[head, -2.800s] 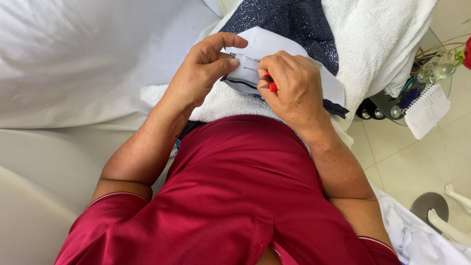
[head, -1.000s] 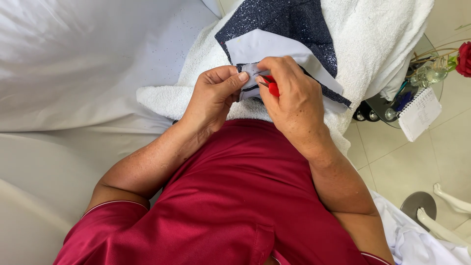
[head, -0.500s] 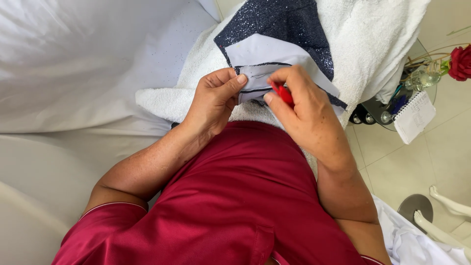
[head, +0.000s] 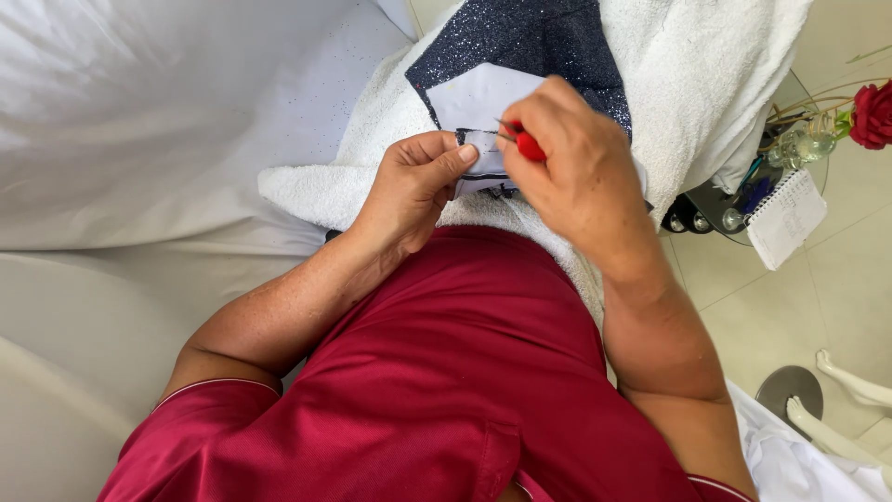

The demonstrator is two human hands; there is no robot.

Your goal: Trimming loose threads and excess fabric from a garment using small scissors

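Note:
A dark blue glittery fabric piece [head: 530, 42] with a white lining [head: 478, 98] lies on a white towel [head: 688, 74] over my lap. My left hand [head: 413, 186] pinches the lining's lower edge between thumb and fingers. My right hand [head: 576, 172] grips a small red-handled tool [head: 528, 146], its thin metal tip pointing left at the seam just above my left thumb. The two hands sit close together, almost touching.
White sheet-like cloth [head: 167, 121] covers the left side. At right, a small glass side table [head: 734, 200] carries a spiral notepad [head: 785, 218], a red rose [head: 873, 113] and small bottles. White chair legs [head: 850, 390] and tiled floor lie at lower right.
My right hand has lifted and shifted right, bringing the red tool's tip onto the seam. My left hand closed from spread fingers into a pinch on the lining edge.

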